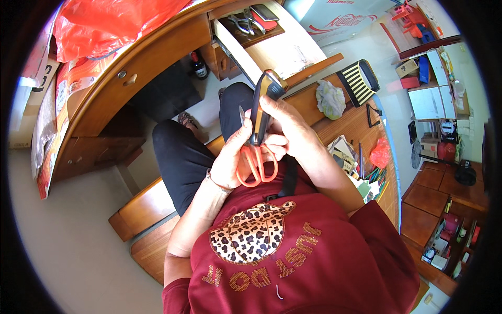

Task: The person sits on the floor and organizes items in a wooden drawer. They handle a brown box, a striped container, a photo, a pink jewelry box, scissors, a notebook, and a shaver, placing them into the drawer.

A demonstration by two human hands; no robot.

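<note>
In front of my lap, my left hand point(232, 157) is closed on a pair of scissors with orange handles point(251, 182); part of a blade points up beside my thumb. My right hand point(288, 127) grips a black and gold electric shaver or hair clipper point(262, 106), its head end tilted up. The lower end of this device overlaps the scissors just above the handle loops. Fingers hide the pivot of the scissors and part of the device.
Ahead, an open wooden drawer point(270, 49) holds pliers point(241, 25) and a red and black item. A crumpled plastic bag point(330, 99), a striped box point(359, 83), pencils and papers lie on the bench at the right. A red plastic bag point(113, 27) covers part of the table.
</note>
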